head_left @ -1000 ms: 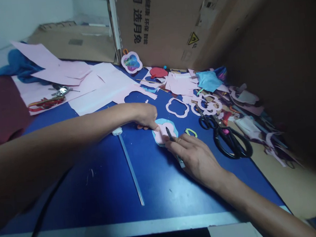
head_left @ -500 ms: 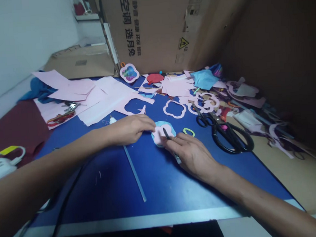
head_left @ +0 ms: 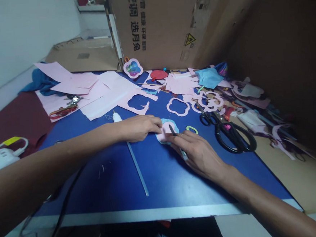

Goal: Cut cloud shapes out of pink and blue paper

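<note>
In front of me on the blue tabletop (head_left: 103, 183) lies a small pink flower-shaped cutout (head_left: 163, 134) over a light blue piece (head_left: 175, 123) with an uneven edge. My left hand (head_left: 144, 128) has its fingers closed together at the left edge of the cutout, holding it. My right hand (head_left: 196, 148) grips a dark pen (head_left: 184, 154) lying slantwise across the pink piece; its middle is hidden by the fingers. Beneath my left forearm, a white nozzle (head_left: 116, 117) shows on the far side and a long translucent stick (head_left: 138, 172) on the near side.
Black-handled scissors (head_left: 236, 138) lie to the right, beside a smaller pair (head_left: 207, 118). Pink sheets (head_left: 104, 91) and cut scraps spread along the back. A flower frame (head_left: 178, 107) and a yellow-green loop (head_left: 191, 130) are close by. A tall cardboard box (head_left: 165, 27) stands behind.
The whole view has shifted slightly, with everything a little further right and higher. Both hands keep nearly the same hold on the cutout and the pen.
</note>
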Tool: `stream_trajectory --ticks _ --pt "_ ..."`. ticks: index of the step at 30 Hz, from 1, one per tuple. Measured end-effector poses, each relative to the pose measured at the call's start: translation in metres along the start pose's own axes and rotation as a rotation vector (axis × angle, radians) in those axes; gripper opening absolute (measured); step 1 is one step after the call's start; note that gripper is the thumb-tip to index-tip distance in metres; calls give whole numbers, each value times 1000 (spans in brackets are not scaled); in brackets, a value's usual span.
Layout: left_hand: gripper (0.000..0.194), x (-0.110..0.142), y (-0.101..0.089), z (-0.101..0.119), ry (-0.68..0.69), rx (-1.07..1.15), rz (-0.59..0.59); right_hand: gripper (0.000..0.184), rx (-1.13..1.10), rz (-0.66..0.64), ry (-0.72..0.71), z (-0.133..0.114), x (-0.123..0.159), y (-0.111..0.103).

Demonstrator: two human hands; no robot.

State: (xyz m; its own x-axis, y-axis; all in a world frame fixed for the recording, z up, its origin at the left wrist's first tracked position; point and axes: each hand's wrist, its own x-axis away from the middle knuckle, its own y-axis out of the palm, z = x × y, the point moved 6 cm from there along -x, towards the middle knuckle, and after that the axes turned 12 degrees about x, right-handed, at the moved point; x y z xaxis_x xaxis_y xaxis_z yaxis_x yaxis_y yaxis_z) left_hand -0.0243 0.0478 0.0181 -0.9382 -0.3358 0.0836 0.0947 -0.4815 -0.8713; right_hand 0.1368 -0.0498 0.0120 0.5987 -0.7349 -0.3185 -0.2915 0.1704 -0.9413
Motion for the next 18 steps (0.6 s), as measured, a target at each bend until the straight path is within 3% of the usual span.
stream_trajectory --ticks 6,11,18 --pt "50 -1 3 -3 19 0 36 24 -302 240 187 1 9 -26" --pt "50 0 4 -7 37 0 50 13 -408 210 428 8 -2 -18" --pt "53 2 9 -12 58 -22 55 15 -387 230 328 1 -22 -4"
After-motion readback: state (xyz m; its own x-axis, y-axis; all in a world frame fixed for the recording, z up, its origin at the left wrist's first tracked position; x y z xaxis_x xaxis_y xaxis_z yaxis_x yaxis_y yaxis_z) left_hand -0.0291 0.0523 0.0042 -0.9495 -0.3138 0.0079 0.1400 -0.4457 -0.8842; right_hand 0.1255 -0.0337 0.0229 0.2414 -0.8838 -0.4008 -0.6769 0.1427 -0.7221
